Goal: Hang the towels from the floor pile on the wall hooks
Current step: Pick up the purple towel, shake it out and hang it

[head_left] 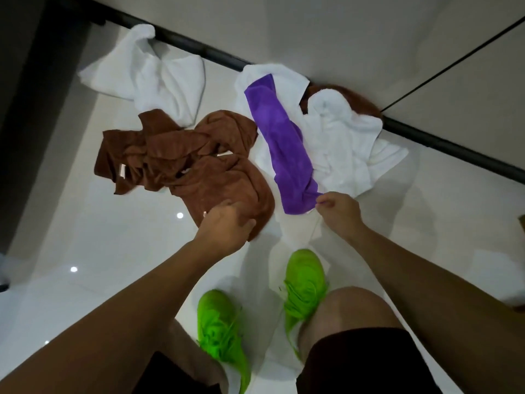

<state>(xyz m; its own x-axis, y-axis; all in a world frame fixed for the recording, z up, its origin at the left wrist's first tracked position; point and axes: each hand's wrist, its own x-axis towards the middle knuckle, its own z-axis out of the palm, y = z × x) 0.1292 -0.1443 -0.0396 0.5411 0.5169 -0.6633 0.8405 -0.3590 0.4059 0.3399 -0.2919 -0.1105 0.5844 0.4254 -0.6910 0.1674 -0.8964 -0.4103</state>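
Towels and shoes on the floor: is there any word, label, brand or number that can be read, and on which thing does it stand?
No text can be read.
Brown towel: a small pale tag shows at its left edge, too blurred to read.
Purple towel, white towels, green shoes: no lettering visible.

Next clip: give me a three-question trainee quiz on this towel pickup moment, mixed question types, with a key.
1. True or false: the right hand pinches a corner of the purple towel.
2. Multiple choice: the left hand is on which towel? A) the white towel near the baseboard B) the brown towel C) the purple towel
3. Fill in: the purple towel lies across a ____ towel.

Key: 1 true; 2 B; 3 white.
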